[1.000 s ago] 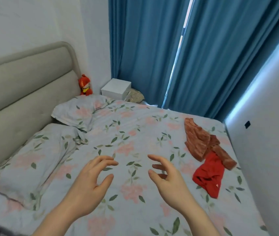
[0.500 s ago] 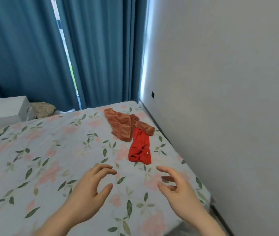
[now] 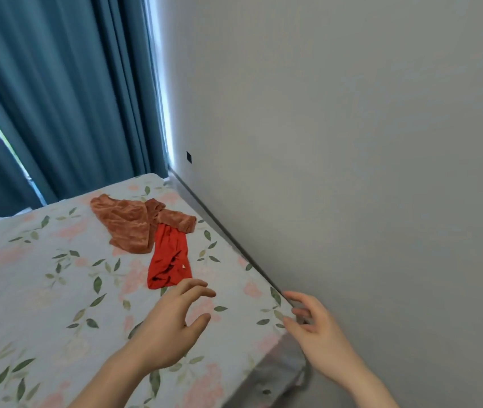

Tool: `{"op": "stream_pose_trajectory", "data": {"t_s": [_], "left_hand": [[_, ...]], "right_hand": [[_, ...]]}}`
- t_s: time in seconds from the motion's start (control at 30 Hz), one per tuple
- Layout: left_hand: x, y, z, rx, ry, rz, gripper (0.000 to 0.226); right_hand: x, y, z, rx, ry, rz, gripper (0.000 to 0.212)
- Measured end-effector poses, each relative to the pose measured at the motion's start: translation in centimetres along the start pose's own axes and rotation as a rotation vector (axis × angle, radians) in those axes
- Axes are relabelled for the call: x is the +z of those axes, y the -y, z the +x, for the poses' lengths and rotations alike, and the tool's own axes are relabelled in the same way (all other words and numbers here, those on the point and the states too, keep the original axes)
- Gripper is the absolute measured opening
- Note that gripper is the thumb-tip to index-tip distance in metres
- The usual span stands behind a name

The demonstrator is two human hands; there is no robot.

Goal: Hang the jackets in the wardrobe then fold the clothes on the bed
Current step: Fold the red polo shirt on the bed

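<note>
Both hands hung empty over the bed (image 3: 43,290) with its floral sheet. The left hand (image 3: 166,328), at about 6 o'clock, had its fingers spread and loosely bent, holding nothing; the right hand (image 3: 319,334), toward 4 o'clock by the bed's corner, was likewise relaxed and empty. The red garment (image 3: 169,260) lay crumpled just beyond the left fingertips, touching the rust-coloured garment (image 3: 128,225) at 11 o'clock, near the blue curtains (image 3: 66,98) and grey wall (image 3: 352,142).
</note>
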State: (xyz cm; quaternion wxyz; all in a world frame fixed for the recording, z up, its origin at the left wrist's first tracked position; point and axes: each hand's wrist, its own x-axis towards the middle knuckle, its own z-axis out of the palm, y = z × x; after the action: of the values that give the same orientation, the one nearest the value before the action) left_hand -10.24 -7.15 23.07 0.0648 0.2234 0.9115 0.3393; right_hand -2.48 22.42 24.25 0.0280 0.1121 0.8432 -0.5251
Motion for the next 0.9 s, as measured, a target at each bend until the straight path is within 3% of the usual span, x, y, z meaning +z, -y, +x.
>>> {"op": "stream_pose_trajectory", "data": {"t_s": [0.13,0.43,0.9], "left_hand": [[4.8,-3.4,5.5,-0.029,-0.026,0.032,0.034],[13.5,-9.8,11.8,-0.287,-0.033,0.084,0.05],[14.1,-7.3,24.2,-0.459,-0.08,0.067,0.049]], "right_hand": [[-5.9,-3.4,4.5,-0.011,0.023,-0.014,0.041],[-17.8,-7.7,14.5,-0.099,0.329,-0.205,0.048],[-19.6,-7.7,31.4,-0.175,0.473,-0.315,0.052]]}}
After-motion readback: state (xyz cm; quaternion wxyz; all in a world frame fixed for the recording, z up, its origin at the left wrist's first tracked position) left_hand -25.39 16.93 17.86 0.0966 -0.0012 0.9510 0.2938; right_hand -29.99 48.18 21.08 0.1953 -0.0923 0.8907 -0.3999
